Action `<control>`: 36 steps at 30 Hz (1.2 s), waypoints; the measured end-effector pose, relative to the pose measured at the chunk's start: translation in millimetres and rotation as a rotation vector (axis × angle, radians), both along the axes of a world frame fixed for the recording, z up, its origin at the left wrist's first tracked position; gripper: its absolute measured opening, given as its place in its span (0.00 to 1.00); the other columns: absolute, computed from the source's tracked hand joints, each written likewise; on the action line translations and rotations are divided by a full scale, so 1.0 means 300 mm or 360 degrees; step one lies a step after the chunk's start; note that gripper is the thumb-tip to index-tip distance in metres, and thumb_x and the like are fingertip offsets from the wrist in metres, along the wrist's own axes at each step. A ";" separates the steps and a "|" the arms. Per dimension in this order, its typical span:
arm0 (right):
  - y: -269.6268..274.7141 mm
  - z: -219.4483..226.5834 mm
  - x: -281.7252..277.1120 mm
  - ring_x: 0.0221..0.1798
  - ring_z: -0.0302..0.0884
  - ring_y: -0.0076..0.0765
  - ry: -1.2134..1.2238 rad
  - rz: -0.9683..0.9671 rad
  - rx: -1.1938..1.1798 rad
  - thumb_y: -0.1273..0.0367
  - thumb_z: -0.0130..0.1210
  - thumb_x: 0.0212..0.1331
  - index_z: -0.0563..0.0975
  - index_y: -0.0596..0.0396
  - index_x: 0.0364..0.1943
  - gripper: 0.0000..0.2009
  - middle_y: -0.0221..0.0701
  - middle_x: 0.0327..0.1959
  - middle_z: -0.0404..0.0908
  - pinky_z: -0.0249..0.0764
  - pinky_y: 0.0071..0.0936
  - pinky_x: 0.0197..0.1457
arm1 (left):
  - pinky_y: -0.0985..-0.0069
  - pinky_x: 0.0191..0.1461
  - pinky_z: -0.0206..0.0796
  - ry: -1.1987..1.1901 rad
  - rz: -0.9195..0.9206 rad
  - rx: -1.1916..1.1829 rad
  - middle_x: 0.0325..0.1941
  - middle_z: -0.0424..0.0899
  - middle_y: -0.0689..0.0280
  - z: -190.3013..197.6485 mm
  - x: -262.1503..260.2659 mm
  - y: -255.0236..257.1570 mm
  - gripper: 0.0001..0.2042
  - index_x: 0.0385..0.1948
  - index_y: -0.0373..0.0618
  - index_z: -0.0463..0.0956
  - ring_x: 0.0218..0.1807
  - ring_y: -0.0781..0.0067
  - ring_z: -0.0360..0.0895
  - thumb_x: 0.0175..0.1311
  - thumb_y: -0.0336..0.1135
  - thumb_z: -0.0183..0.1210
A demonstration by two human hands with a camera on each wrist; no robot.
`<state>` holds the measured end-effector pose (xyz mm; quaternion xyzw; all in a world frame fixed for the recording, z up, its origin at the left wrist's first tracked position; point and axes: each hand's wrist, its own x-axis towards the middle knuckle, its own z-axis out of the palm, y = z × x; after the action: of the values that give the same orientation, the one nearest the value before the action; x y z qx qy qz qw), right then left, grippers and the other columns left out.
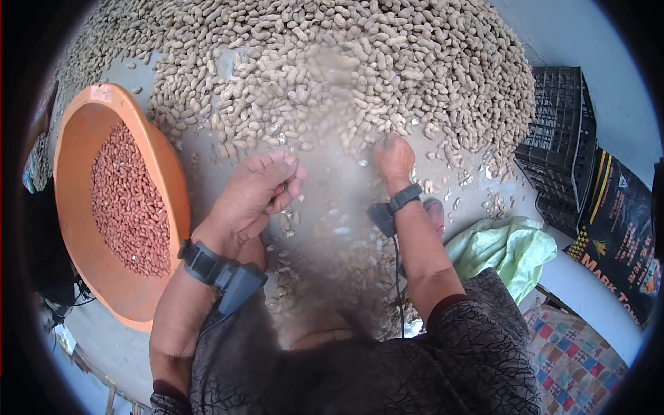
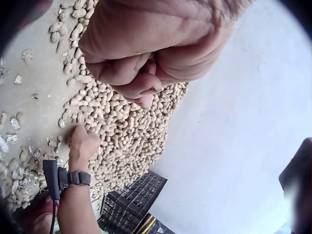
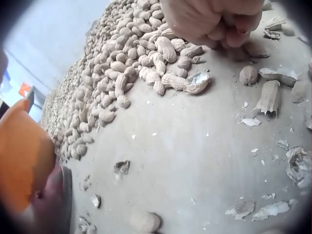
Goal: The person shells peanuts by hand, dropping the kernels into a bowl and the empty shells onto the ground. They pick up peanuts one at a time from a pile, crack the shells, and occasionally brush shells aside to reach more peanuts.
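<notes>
- Filling the far-left part of the head view, a round orange plastic basin (image 1: 72, 166) holds many small reddish-skinned shelled peanuts (image 1: 131, 207).
- Just right of it, the left hand (image 1: 259, 183), above the floor, has its fingers curled in and the thumb pressed against the fingertips; whether something small is pinched there, I cannot tell.
- Across the middle, beyond both hands, a wide heap of tan unshelled peanuts (image 1: 415, 55) covers the smooth grey floor (image 3: 165, 126).
- Nearer the person, pale broken peanut shells (image 3: 270, 209) lie scattered.
- Farther right, the right hand (image 1: 394, 159) is down at the heap's near edge, fingers curled beside loose pods; its grip is hidden.
- Beyond its forearm come a crumpled pale-green sack (image 1: 508, 252), a patterned checked cloth (image 1: 574, 356), a black plastic lattice crate (image 1: 560, 114) and a black printed bag with yellow stripes (image 1: 622, 228).
</notes>
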<state>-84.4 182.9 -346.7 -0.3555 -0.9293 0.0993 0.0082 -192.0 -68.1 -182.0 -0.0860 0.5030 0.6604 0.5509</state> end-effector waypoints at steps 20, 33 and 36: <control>-0.285 1.186 -0.009 0.20 0.73 0.17 0.0942 0.0146 -0.2064 0.68 0.58 0.54 0.75 0.56 0.30 0.06 0.28 0.23 0.78 0.64 0.14 0.19 | 0.85 0.27 0.63 0.1052 -0.0256 0.0206 0.24 0.79 0.70 0.620 -0.002 0.103 0.09 0.32 0.36 0.80 0.24 0.85 0.70 0.59 0.33 0.55; -0.263 1.565 0.219 0.18 0.72 0.17 0.1026 0.0304 -0.2058 0.69 0.55 0.56 0.78 0.58 0.31 0.06 0.31 0.24 0.80 0.63 0.12 0.15 | 0.90 0.23 0.62 0.1499 -0.0240 0.0388 0.24 0.80 0.69 0.968 0.222 0.123 0.08 0.36 0.37 0.79 0.21 0.88 0.69 0.63 0.29 0.52; -0.241 1.590 0.277 0.19 0.74 0.19 0.1102 0.0291 -0.2153 0.71 0.52 0.56 0.76 0.63 0.29 0.07 0.33 0.24 0.79 0.64 0.13 0.15 | 0.90 0.24 0.61 0.1528 -0.0269 0.0393 0.25 0.80 0.69 1.000 0.285 0.145 0.08 0.36 0.37 0.79 0.21 0.89 0.69 0.63 0.29 0.51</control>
<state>-1.4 110.4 130.1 -0.1534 -0.6362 0.7528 0.0713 -106.6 -24.5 118.0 0.3343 0.6231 0.6331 0.3150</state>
